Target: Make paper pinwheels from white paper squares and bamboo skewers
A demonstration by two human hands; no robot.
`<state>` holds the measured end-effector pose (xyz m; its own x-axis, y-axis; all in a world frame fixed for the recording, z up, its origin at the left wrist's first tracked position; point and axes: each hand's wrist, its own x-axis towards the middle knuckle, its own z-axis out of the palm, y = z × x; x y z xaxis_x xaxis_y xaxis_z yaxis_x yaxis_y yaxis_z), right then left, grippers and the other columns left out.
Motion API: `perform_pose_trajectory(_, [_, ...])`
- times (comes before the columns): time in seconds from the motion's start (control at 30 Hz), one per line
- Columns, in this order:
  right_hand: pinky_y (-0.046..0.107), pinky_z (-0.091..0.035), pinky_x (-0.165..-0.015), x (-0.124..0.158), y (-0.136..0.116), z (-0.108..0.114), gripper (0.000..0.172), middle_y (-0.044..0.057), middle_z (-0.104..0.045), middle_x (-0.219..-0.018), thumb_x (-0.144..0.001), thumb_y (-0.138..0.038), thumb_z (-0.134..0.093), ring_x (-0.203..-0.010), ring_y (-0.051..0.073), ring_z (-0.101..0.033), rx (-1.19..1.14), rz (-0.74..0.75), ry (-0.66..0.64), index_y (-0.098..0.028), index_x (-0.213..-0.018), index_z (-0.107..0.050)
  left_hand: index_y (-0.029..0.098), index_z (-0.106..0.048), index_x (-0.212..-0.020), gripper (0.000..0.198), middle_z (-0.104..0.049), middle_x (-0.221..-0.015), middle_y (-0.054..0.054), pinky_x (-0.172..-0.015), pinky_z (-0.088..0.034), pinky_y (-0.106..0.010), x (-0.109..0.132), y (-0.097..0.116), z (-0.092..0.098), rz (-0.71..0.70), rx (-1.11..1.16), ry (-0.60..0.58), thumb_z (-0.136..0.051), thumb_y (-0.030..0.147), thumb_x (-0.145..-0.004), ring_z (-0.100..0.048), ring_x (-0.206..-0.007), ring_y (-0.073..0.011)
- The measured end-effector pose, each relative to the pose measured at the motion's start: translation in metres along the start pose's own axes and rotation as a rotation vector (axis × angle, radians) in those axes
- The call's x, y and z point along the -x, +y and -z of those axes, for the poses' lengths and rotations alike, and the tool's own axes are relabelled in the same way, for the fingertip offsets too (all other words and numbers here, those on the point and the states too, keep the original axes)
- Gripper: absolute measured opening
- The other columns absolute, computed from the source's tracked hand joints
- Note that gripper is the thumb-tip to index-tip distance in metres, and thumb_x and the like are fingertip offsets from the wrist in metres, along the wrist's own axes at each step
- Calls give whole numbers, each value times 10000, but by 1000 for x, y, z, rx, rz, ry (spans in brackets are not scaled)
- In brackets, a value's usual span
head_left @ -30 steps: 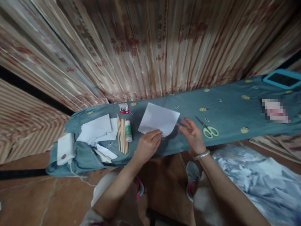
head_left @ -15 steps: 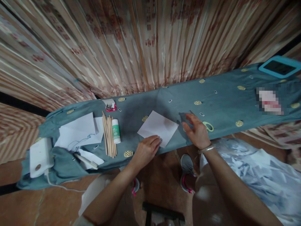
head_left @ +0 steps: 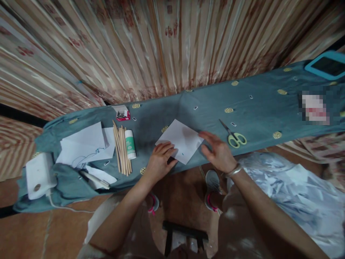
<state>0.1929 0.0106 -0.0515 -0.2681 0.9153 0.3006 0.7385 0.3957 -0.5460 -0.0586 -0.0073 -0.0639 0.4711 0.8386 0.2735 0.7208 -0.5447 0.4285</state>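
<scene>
A square sheet of white paper (head_left: 183, 138) lies on the cloth-covered table, turned like a diamond, with a small blue-green mark near its lower edge. My left hand (head_left: 159, 162) rests at the paper's lower left edge, fingers over it and thumb apart from them. At the right corner, the fingertips of my right hand (head_left: 219, 154) touch the sheet or hover just over it; its thumb is spread away. Just beyond that hand, scissors (head_left: 234, 137) with light green handles lie on the cloth, blades pointing up and left.
Left of the paper are a glue stick (head_left: 130, 144), several wooden sticks (head_left: 122, 149), a small red box (head_left: 123, 114) of metal pieces and loose papers (head_left: 82, 142). A white device (head_left: 40, 176) with a cable sits far left. A blue-framed tablet (head_left: 327, 66) lies far right.
My left hand has shifted left along the paper's edge and its pinch has loosened. My right hand has moved left and down to the paper's right corner, uncovering the scissors.
</scene>
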Motion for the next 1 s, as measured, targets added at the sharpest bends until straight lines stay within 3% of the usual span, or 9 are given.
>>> perform_pose_trajectory(0.13, [453, -417, -1075, 7, -22, -14, 548, 133, -515, -1396, -723, -101, -478, -1281, 257, -499, -51, 68, -175, -161, -1263, -545, 165, -661, -1082, 301, -672, -1185, -118, -979, -474, -488, 2, -2, -2, -25, 3, 27, -693, 237, -791, -574, -1173, -294])
perform_pose_trajectory(0.33, [520, -359, -1093, 1, -5, -6, 563, 158, -460, -1434, -758, -194, -565, -1327, 315, -434, -23, -30, -85, -170, -1316, -497, 175, -710, -975, 187, -723, -1077, -100, -906, -529, -399, -2, -2, 3, 7, 198, 128, -550, 212, -886, -664, -1031, -231])
perform_pose_trajectory(0.43, [548, -345, -1094, -5, 9, 4, 689, 174, -436, -1444, -768, -322, -637, -1355, 332, -392, -67, -116, 94, -170, -1394, -392, 183, -715, -912, 157, -748, -951, -61, -832, -549, -329, -12, 2, 16, 244, 460, 290, -592, 263, -855, -696, -889, -190])
perform_pose_trajectory(0.5, [544, -401, -1051, -7, 13, 9, 730, 171, -446, -1429, -789, -376, -634, -1317, 323, -441, -118, -188, 222, -189, -1426, -330, 188, -700, -867, 147, -738, -842, -23, -735, -555, -295, -20, 5, 25, 465, 708, 436, -637, 307, -808, -688, -773, -168])
perform_pose_trajectory(0.6, [536, -434, -1025, -6, 6, 9, 703, 160, -416, -1449, -828, -319, -577, -1319, 311, -440, -100, -175, 304, -212, -1452, -271, 206, -653, -857, 188, -684, -734, 21, -602, -526, -249, -30, 7, 31, 681, 1172, 556, -692, 338, -730, -638, -629, -124])
perform_pose_trajectory(0.67, [556, -373, -1075, -2, -4, 6, 719, 161, -363, -1486, -823, -235, -537, -1386, 316, -342, -12, -81, 290, -201, -1471, -228, 206, -625, -826, 226, -617, -647, 49, -549, -487, -211, -32, 9, 29, 755, 1381, 565, -741, 311, -663, -575, -535, -85])
perform_pose_trajectory(0.77, [565, -310, -1115, 6, -18, -3, 754, 154, -287, -1528, -807, -158, -485, -1437, 314, -234, 81, 26, 209, -192, -1490, -168, 191, -611, -800, 280, -558, -599, 67, -523, -448, -179, -29, 10, 22, 829, 1518, 523, -786, 261, -592, -494, -472, -48])
perform_pose_trajectory(0.9, [568, -309, -1114, 12, -20, -9, 821, 153, -219, -1556, -820, -220, -516, -1445, 328, -198, 104, 18, 152, -189, -1508, -70, 175, -614, -831, 318, -542, -580, 77, -533, -446, -178, -22, 10, 13, 878, 1552, 458, -795, 246, -580, -473, -459, -39])
perform_pose_trajectory(1.0, [578, -286, -1118, 11, -16, -6, 904, 168, -181, -1566, -810, -271, -561, -1446, 343, -181, 117, 1, 175, -175, -1513, -1, 180, -593, -876, 359, -620, -646, 50, -588, -483, -209, -20, 12, 8, 898, 1543, 427, -794, 256, -588, -560, -524, -65])
